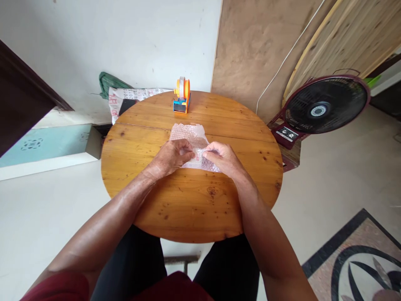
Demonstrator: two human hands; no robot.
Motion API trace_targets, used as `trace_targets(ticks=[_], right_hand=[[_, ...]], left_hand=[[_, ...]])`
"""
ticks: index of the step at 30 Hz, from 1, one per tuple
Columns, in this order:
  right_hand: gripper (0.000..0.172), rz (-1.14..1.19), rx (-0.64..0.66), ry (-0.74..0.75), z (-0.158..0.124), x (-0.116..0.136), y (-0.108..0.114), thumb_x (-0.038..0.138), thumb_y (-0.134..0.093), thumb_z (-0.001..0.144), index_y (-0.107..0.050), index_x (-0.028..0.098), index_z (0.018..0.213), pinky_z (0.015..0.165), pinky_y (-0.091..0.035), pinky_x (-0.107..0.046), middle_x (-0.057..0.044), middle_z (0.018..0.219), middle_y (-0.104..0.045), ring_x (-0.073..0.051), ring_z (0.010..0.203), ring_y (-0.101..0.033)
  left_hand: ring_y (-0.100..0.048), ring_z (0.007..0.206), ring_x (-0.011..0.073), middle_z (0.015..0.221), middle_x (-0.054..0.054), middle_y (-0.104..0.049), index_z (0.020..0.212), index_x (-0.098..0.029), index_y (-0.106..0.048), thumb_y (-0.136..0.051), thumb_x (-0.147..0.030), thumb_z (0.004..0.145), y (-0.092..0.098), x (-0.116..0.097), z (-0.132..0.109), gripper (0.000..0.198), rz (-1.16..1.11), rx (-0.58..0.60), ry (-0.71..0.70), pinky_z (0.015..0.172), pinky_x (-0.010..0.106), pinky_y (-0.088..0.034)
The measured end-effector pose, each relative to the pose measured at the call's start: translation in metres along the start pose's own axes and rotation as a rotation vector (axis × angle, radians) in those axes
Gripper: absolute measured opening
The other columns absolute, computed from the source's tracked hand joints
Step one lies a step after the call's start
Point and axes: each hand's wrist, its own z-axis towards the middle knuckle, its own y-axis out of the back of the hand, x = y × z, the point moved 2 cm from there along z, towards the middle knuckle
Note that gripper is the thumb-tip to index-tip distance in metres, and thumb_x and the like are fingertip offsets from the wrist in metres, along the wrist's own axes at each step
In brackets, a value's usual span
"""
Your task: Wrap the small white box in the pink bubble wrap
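Observation:
A sheet of clear bubble wrap point(189, 134) lies on the round wooden table point(191, 200), its near part bunched up under my fingers. My left hand point(172, 158) has its fingers curled over the near left part of the wrap. My right hand point(222, 159) pinches the near right part of it. Something reddish shows between my two hands inside the wrap; I cannot make out what it is. An orange and blue tape dispenser point(182, 96) stands upright at the far edge of the table, well beyond both hands.
A dark standing fan point(326, 104) leans by the wall at the right. A printed bag with a green bundle point(125, 94) sits on the floor behind the table. A patterned floor inlay point(360, 259) lies at the lower right.

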Motion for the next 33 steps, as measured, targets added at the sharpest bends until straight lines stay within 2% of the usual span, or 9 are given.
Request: trace_targets(ticks=[5, 10, 16, 22, 33], right_hand=[[0.014, 0.009, 0.013, -0.007, 0.001, -0.002, -0.001, 0.032, -0.060, 0.075, -0.062, 0.019, 0.074, 0.048, -0.033, -0.021, 0.005, 0.057, -0.057, -0.009, 0.050, -0.048], [0.013, -0.009, 0.037, -0.017, 0.000, -0.005, -0.001, 0.032, -0.061, 0.074, -0.062, 0.019, 0.075, 0.048, -0.034, -0.021, 0.004, 0.057, -0.056, -0.010, 0.051, -0.049], [0.013, -0.008, 0.086, -0.027, 0.000, -0.011, -0.003, 0.032, -0.060, 0.075, -0.061, 0.020, 0.077, 0.049, -0.037, -0.022, 0.003, 0.059, -0.059, -0.011, 0.053, -0.052], [0.015, -0.113, 0.041, -0.013, 0.001, -0.010, 0.000, 0.033, -0.059, 0.077, -0.064, 0.019, 0.076, 0.053, -0.037, -0.023, 0.003, 0.062, -0.059, -0.012, 0.056, -0.052], [0.018, -0.174, 0.011, -0.080, 0.000, -0.008, 0.001, 0.035, -0.058, 0.077, -0.063, 0.019, 0.074, 0.052, -0.032, -0.023, 0.004, 0.059, -0.055, -0.011, 0.056, -0.049]], left_hand=[[-0.048, 0.057, 0.0095, 0.067, -0.001, -0.063, 0.074, -0.016, -0.065, -0.067, -0.034, 0.073, 0.000, 0.001, 0.000, 0.018, -0.098, 0.023, 0.028, 0.054, 0.021, -0.036], [-0.040, 0.050, 0.0068, 0.060, -0.004, -0.055, 0.072, -0.016, -0.062, -0.071, -0.039, 0.071, -0.001, 0.000, -0.003, 0.024, -0.207, 0.069, 0.076, 0.047, 0.020, -0.030], [-0.040, 0.049, 0.0068, 0.059, -0.004, -0.054, 0.071, -0.016, -0.060, -0.072, -0.041, 0.069, -0.002, 0.001, -0.006, 0.027, -0.253, 0.092, 0.103, 0.046, 0.020, -0.030], [-0.040, 0.049, 0.0071, 0.058, -0.004, -0.053, 0.070, -0.016, -0.059, -0.073, -0.038, 0.068, -0.002, -0.002, -0.005, 0.026, -0.270, 0.088, 0.123, 0.046, 0.021, -0.030], [-0.039, 0.051, 0.0070, 0.058, -0.002, -0.054, 0.070, -0.014, -0.060, -0.070, -0.032, 0.067, -0.003, -0.004, -0.006, 0.021, -0.290, 0.084, 0.158, 0.046, 0.019, -0.028]])
